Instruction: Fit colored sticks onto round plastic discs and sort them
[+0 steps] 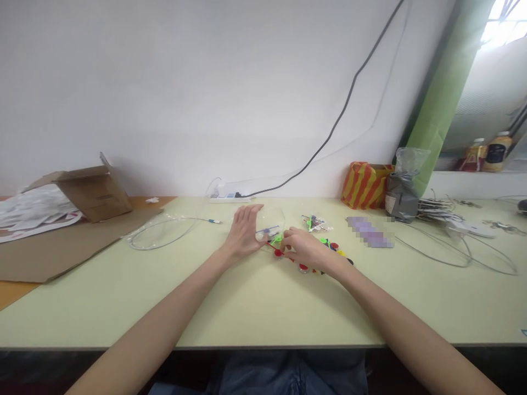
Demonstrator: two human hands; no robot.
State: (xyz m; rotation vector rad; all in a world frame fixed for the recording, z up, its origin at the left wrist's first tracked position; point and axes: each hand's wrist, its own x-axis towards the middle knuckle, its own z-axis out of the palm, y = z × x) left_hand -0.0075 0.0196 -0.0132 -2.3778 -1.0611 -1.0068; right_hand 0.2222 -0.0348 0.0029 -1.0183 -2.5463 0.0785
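Observation:
My left hand is curved in a C, thumb apart from the raised fingers, around the near-left side of a clear plastic bag. Small blue and white parts show inside the bag. Close to its mouth, my right hand has its fingers bent into a pinch at a small red plastic piece; the fingertips partly cover it. A bright green piece lies between the two hands. Beneath and beside my right hand are several small red, yellow, green and black parts, among them a red disc.
A filled clear packet lies behind my right hand. Farther right are a pixelated purple item, a striped bag and loose cables. A power strip sits by the wall; a cardboard box stands left.

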